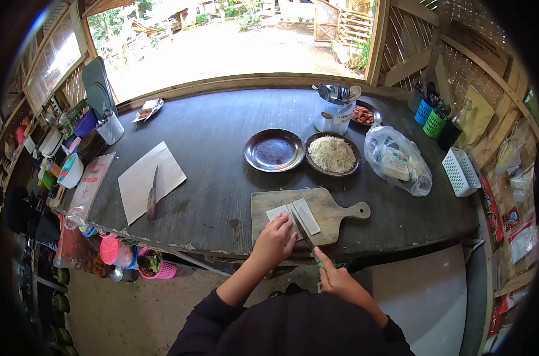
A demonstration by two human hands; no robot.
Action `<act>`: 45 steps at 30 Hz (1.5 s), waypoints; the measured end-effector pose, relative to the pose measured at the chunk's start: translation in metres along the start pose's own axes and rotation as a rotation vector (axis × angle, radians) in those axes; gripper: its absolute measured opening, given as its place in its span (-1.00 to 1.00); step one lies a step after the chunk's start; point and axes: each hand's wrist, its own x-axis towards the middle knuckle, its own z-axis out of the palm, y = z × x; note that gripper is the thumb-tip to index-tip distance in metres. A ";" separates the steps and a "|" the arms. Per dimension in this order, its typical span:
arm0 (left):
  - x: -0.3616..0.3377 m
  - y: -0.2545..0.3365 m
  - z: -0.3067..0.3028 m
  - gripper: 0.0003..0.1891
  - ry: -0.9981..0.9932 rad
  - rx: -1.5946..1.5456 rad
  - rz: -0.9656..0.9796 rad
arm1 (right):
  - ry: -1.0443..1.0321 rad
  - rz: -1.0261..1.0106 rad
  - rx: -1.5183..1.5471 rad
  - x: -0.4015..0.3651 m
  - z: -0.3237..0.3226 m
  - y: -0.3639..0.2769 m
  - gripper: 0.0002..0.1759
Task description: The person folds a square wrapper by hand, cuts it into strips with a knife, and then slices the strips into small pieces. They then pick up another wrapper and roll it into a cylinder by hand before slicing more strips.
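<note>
The left hand (275,236) lies over the near-left part of the white slab (305,216), fingers bent and close together; its fingertips are hard to make out, so whether it grips or only presses cannot be told. The right hand (339,282) is closed round the handle of the knife (303,224), the handle mostly hidden; the blade lies along a cut in the slab. Slab and blade are on the wooden board (326,199), the near edge of which is partly covered by the left hand. Beyond the board stand a dark plate (273,151) and, just beside it, a bowl of white shreds (332,154). A dish of reddish pieces (363,115) is partly hidden by the utensil tub (333,116). At left, a second knife (152,193) rests on a paper sheet (136,183). The view's outer edges are dark and cut off. Markings: the tub's lettering is too small to read surely; the clear bag (397,161) shows green and red print, illegible; the plastic packet (91,187) bears a red star under unreadable red lettering
</note>
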 end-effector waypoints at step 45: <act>-0.006 -0.008 -0.010 -0.52 -0.038 0.205 -0.004 | 0.050 -0.128 -0.156 0.039 0.012 -0.021 -0.36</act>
